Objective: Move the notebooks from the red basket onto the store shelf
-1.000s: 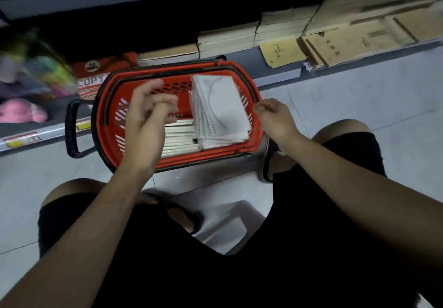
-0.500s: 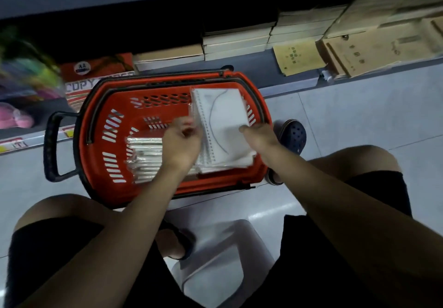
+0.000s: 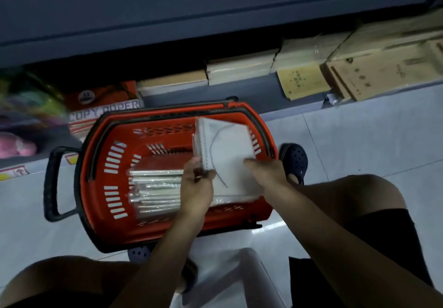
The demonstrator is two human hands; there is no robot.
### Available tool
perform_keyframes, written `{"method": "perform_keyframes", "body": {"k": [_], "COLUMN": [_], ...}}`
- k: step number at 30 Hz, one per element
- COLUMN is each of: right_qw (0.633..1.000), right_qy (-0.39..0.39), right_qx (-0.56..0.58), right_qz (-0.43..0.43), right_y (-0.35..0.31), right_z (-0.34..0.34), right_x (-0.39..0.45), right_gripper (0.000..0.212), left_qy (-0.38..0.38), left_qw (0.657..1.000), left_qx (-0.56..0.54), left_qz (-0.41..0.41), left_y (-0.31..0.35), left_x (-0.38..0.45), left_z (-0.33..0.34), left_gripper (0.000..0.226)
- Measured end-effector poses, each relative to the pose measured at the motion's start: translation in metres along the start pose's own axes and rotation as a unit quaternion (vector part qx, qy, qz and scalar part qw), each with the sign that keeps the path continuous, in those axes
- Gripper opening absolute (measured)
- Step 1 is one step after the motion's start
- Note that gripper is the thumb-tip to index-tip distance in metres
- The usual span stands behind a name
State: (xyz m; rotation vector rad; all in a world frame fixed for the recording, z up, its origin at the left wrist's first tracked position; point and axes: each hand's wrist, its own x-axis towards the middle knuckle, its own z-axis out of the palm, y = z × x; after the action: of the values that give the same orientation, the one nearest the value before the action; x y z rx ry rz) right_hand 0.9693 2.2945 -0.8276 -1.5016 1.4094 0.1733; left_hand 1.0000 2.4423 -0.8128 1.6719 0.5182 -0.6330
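Over red basket [image 3: 115, 219]: left hand [image 3: 195, 187], right hand [image 3: 267, 172] both grasp one white notebook stack [image 3: 227, 149]; second stack [image 3: 155, 192] inside.

A pale tiled floor [image 3: 359, 139] carries the red basket [image 3: 119, 223], set just in front of the shelf; the dark lowest shelf [image 3: 259, 96] holds stacked tan notebooks [image 3: 239, 67], a brown booklet [image 3: 302, 81] and a copy-paper box [image 3: 103, 106].
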Motion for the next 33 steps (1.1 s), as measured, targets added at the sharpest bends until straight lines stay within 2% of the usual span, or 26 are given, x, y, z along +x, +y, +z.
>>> {"method": "perform_keyframes", "body": {"k": [2,5,7,8,12,15,18,21,26,33], "right_qw": [0.999,0.976,0.959,0.953,0.927,0.893,0.877,0.872,0.868,0.89], "right_qy": [-0.028,-0.14,-0.197,-0.212,-0.264,-0.317,-0.313,-0.307,-0.307,-0.255], "right_qx": [0.03,0.163,0.202,0.213,0.24,0.264,0.281,0.275,0.265,0.309], "right_qz": [0.013,0.043,0.008,-0.019,-0.114,-0.182,-0.232,-0.265,-0.285,-0.217], "right_y": [-0.01,-0.03,-0.043,-0.049,-0.073,-0.083,-0.089,-0.094,-0.099,-0.135], "right_z": [-0.011,-0.035,-0.053,-0.063,-0.105,-0.136,-0.165,-0.184,-0.189,-0.17], "right_x": [-0.01,-0.037,-0.056,-0.064,-0.114,-0.155,-0.181,-0.19,-0.184,-0.12], "right_gripper": [0.038,0.027,0.008,0.006,0.026,0.026,0.026,0.029,0.033,0.031], "left_qy": [-0.037,-0.113,-0.168,-0.193,-0.242,-0.274,-0.34,-0.368,-0.344,-0.31], "left_qw": [0.995,0.983,0.973,0.965,0.934,0.91,0.885,0.872,0.893,0.899], "left_qx": [-0.078,-0.139,-0.159,-0.176,-0.257,-0.302,-0.297,-0.291,-0.258,-0.288], "left_qz": [-0.039,-0.04,-0.012,0.004,0.047,0.075,0.118,0.137,0.135,0.109], "left_y": [0.017,0.052,0.07,0.08,0.111,0.125,0.137,0.146,0.152,0.181], "left_x": [-0.007,-0.031,-0.047,-0.057,-0.11,-0.153,-0.184,-0.198,-0.191,-0.129], "left_z": [-0.011,-0.036,-0.052,-0.057,-0.066,-0.066,-0.065,-0.062,-0.054,-0.015], "left_gripper": [0.035,0.042,0.048,0.049,0.049,0.049,0.049,0.05,0.058,0.055]}}
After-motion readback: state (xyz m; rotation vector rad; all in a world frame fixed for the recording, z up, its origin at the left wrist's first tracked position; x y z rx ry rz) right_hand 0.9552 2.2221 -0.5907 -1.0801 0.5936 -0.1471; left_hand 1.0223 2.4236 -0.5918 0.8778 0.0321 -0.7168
